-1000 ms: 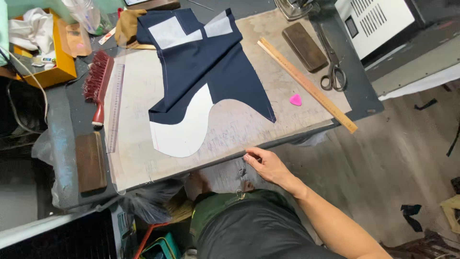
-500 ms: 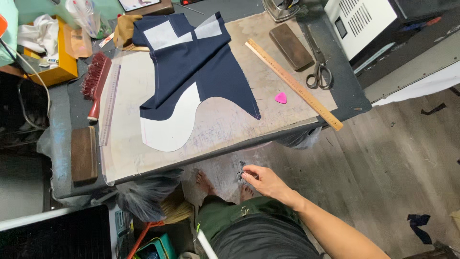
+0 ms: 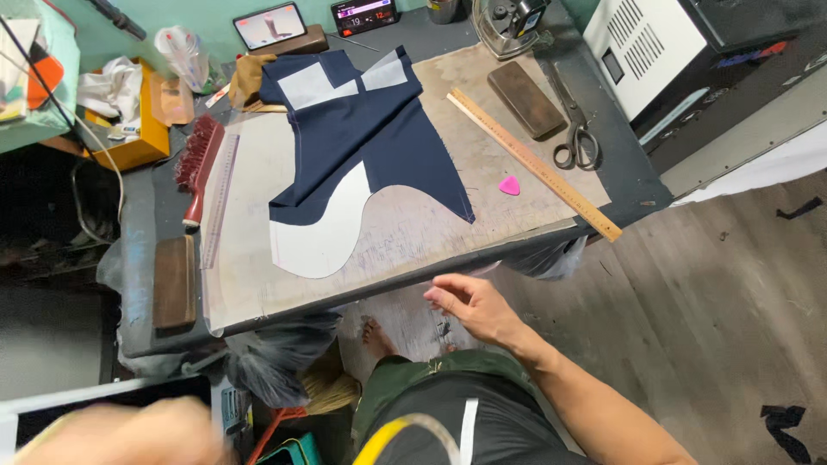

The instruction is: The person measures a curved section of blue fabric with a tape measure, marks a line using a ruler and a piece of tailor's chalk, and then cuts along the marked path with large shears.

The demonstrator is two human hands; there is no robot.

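Observation:
My right hand (image 3: 478, 306) hovers just off the near edge of the work table (image 3: 405, 275), fingers loosely apart and holding nothing. On the table lies a navy fabric piece (image 3: 370, 129) with pale patches near its top. It partly covers a white curved pattern piece (image 3: 323, 228). My left hand (image 3: 129, 435) is a blurred shape at the bottom left corner; its grip is unreadable. A pink chalk (image 3: 510, 185) lies beside a long wooden ruler (image 3: 534, 164) on the table's right side.
Scissors (image 3: 575, 138) and a dark block (image 3: 525, 99) sit at the far right of the table. A red brush (image 3: 200, 159), clear ruler (image 3: 220, 198) and wooden block (image 3: 174, 280) line the left. Plastic bags (image 3: 276, 353) hang under the table. A white machine (image 3: 646, 43) stands right.
My right hand has come off the table's near edge and drawn back toward my body. The view has pulled back. A blurred left hand has entered at the bottom left.

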